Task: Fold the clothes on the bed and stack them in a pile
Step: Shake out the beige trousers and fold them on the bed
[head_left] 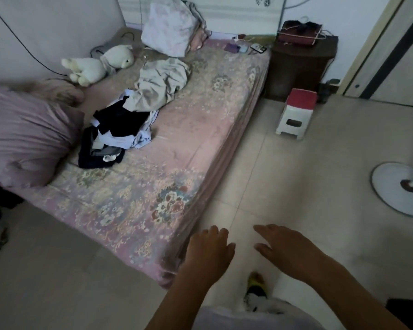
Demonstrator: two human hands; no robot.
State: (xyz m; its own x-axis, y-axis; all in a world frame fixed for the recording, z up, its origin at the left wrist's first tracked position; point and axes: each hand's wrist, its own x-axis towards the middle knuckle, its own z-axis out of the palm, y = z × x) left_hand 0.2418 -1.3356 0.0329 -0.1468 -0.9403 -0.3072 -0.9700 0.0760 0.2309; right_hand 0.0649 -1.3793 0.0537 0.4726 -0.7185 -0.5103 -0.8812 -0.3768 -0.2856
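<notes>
A heap of unfolded clothes lies in the middle of the bed (181, 148), which has a pink flowered sheet. A crumpled beige garment (160, 84) is at the far end of the heap. Dark navy and black pieces (122, 117) mixed with pale blue-white cloth (138, 136) lie nearer, and a dark garment (98, 158) is at the near end. My left hand (209, 252) hovers over the floor by the bed's near corner, fingers relaxed, holding nothing. My right hand (289, 248) is held out flat beside it, also empty. Both hands are well short of the clothes.
A mauve quilt (26, 134) is bunched at the left edge of the bed. A white plush toy (98, 65) and a pillow (172, 27) lie toward the headboard. A dark nightstand (301, 60), a red-topped stool (296, 113) and a fan base (401, 186) stand on the tiled floor.
</notes>
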